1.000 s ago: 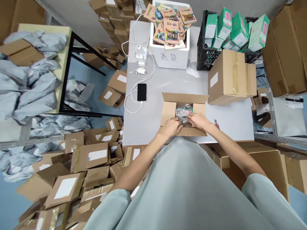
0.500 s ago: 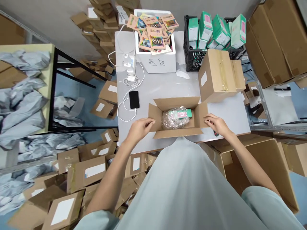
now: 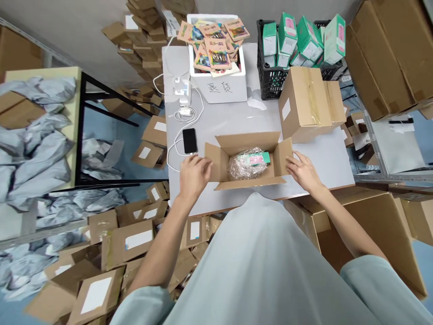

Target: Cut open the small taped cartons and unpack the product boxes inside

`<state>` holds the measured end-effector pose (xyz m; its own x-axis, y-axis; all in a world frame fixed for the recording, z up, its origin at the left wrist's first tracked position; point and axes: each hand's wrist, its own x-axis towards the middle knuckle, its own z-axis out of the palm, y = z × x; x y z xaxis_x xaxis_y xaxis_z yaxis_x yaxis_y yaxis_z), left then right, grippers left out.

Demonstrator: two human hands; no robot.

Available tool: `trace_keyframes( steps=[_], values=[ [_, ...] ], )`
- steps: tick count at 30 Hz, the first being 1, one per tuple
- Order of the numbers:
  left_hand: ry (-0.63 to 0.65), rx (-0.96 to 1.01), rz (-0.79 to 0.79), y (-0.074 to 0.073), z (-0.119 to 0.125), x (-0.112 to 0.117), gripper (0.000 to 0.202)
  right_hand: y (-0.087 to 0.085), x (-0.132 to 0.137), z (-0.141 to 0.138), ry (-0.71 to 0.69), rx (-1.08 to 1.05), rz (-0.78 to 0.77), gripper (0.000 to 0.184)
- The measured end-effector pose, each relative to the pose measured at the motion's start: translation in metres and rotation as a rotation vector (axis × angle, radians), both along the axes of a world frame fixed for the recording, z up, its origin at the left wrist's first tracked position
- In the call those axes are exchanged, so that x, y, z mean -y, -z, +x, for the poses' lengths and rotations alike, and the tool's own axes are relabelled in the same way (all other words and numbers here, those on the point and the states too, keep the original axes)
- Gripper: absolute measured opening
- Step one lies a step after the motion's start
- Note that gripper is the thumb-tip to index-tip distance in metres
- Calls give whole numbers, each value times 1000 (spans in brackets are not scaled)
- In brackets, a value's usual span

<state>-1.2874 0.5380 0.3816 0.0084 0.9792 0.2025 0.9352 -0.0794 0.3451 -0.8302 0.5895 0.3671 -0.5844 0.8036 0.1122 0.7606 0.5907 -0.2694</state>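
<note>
An open cardboard box [image 3: 250, 185] sits at the front of the table with its flaps raised. Inside lie a clear bubble-wrapped bundle [image 3: 241, 167] and a small green and pink carton [image 3: 260, 158], partly covered by the wrap. My left hand [image 3: 195, 175] is beside the left end flap, its fingers loosely bent near the flap's outer side; whether they touch is hard to tell. At the other end, my right hand [image 3: 304, 172] has its fingers apart and their tips against the outer side of the right flap.
A black phone [image 3: 190, 141] on a white cable lies left of the box. Behind are a white foam box [image 3: 223, 90] of small packets, a black crate [image 3: 269, 81] of green cartons and a closed carton [image 3: 304, 99]. A large open carton [image 3: 368, 216] stands to the right.
My left hand has moved up and slightly left from its pinch at the left flap. My right hand's fingers have shifted up along the right flap and spread. The box contents stay put.
</note>
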Motion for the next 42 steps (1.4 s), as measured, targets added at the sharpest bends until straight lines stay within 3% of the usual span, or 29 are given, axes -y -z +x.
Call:
trace_keyframes(
  steps=[3,5,7,10,14,17,20,24,26,31,36,42],
  values=[
    [191,-18,61,-10,41,-33,28,-21,-16,-29,-116,78,-1,32],
    [352,-34,-24,-6,76,-57,35,-32,-27,-49,-174,137,-54,33],
    [500,-102,-190,8,111,-79,51,-41,-34,-69,-206,215,-126,35],
    [622,-250,-413,38,154,-106,88,-51,-37,-96,-214,345,-215,36],
    [690,-361,-531,72,183,-128,92,-53,-35,-116,-166,448,-317,37],
    [655,-392,-583,85,183,-129,75,-44,-38,-119,-127,481,-364,41],
    [623,-387,-600,91,166,-121,59,-27,-51,-125,-74,527,-409,42],
    [556,-372,-637,92,135,-102,57,8,-80,-150,10,598,-471,32],
    [520,-358,-648,91,122,-93,58,25,-92,-166,56,639,-496,38],
    [464,-270,-600,84,105,-72,60,50,-93,-184,126,691,-507,44],
    [397,-149,-510,76,97,-58,59,46,-74,-185,151,663,-406,45],
    [268,6,-402,73,92,-56,87,4,-50,-189,142,601,-218,40]
  ],
)
